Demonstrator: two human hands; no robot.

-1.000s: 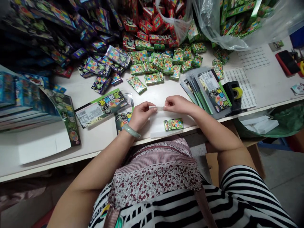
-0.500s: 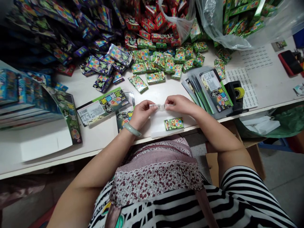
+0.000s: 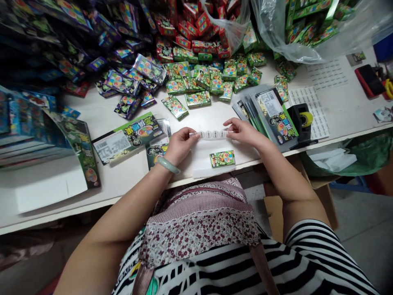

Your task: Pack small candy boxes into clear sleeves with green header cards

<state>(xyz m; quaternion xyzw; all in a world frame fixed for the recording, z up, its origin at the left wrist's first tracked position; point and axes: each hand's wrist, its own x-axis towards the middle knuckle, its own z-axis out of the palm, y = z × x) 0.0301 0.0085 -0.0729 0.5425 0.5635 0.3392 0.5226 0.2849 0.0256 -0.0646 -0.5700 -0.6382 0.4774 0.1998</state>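
A narrow strip of round stickers [image 3: 211, 134] is stretched level above the tabletop, its dark-printed circles facing up. My left hand [image 3: 181, 146], with a pale green bangle at the wrist, pinches the strip's left end. At the other end my right hand [image 3: 242, 131] grips it between thumb and fingers. Just below the strip a small green candy box [image 3: 222, 159] lies flat on a white sheet [image 3: 201, 169] near the table's front edge. Beside my left wrist lies a printed green and black card box [image 3: 130, 137].
Purple boxes [image 3: 123, 82], red boxes [image 3: 202, 24] and green boxes [image 3: 198, 99] are heaped along the back. A tape dispenser [image 3: 302, 123] stands right of a stack of sleeved cards [image 3: 273, 114]. Sticker sheets [image 3: 310, 108] and a phone [image 3: 368, 80] lie farther right. An open carton [image 3: 52, 184] is left.
My right hand has slid right, away from my left, so more of the sticker strip's circles show between them. The small green box has stayed in place on the sheet.
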